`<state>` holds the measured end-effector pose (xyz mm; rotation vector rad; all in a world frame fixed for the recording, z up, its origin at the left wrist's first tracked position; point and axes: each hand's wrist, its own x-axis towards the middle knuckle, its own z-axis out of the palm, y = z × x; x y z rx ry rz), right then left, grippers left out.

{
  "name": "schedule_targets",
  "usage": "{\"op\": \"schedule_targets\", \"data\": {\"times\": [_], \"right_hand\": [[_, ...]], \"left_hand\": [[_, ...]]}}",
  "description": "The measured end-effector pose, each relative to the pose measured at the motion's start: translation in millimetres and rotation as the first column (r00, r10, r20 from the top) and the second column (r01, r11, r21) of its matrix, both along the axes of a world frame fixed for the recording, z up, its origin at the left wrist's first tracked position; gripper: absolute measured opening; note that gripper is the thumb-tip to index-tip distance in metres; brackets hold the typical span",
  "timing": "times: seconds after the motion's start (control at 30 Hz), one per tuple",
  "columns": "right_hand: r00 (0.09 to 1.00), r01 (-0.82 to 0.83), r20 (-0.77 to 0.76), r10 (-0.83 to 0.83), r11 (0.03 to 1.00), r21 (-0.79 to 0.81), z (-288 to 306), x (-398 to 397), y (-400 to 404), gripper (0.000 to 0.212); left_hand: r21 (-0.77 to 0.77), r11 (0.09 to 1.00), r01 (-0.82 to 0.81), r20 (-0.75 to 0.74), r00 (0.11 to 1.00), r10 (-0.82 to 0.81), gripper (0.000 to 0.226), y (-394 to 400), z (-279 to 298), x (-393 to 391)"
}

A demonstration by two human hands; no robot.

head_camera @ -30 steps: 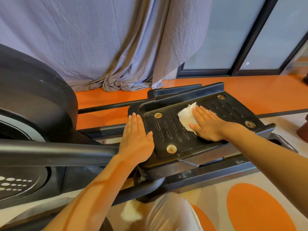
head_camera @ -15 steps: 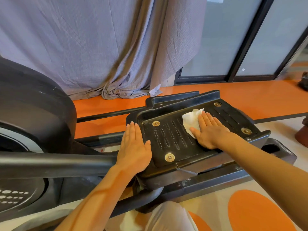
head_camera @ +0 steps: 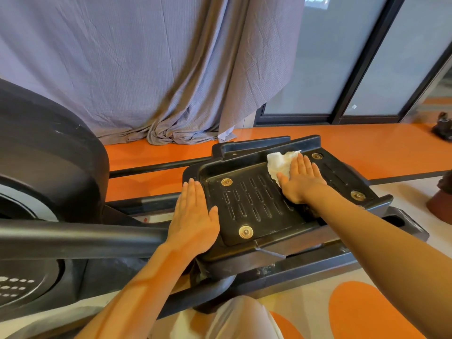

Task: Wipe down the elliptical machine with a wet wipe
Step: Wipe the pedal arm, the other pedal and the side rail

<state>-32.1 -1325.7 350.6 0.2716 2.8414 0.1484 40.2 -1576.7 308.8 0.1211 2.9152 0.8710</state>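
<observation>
We are resting our left hand (head_camera: 193, 217), fingers straight and flat, on the near-left edge of the elliptical's black foot pedal (head_camera: 254, 211). Farther out, our right hand (head_camera: 299, 182) is pressing the white wet wipe (head_camera: 278, 162) flat against the pedal's far raised rim, gripping nothing. Beyond, grey curtains (head_camera: 146, 69) are hanging.

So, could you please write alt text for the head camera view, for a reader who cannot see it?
A person's right hand presses a white wet wipe flat against the far rim of a black elliptical foot pedal, while the left hand rests flat on the pedal's near-left edge. A grey curtain hangs behind, above an orange floor.
</observation>
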Motion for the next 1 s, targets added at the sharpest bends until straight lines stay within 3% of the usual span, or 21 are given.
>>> {"op": "schedule_targets", "data": {"times": [0.27, 0.57, 0.77, 1.0], "right_hand": [[0.984, 0.004, 0.175, -0.011, 0.999, 0.040, 6.7, 36.7, 18.0, 0.074], [1.000, 0.004, 0.031, -0.004, 1.000, -0.011, 10.1, 4.2, 18.9, 0.073], [0.999, -0.038, 0.032, 0.038, 0.999, -0.006, 5.7, 19.6, 35.0, 0.066], [1.000, 0.019, -0.001, -0.019, 0.992, 0.128, 7.6, 23.4, 45.5, 0.064]], "left_hand": [[-0.009, 1.000, -0.007, 0.015, 1.000, 0.007, 0.072, 0.9, 0.6, -0.5], [-0.014, 1.000, -0.004, 0.001, 1.000, 0.004, 0.072, -1.2, -2.9, -1.5], [-0.047, 0.999, -0.013, 0.007, 1.000, 0.014, 0.071, -0.2, 0.1, -2.2], [-0.043, 0.999, -0.016, 0.014, 1.000, 0.016, 0.072, 1.8, -0.1, -1.3]]}}
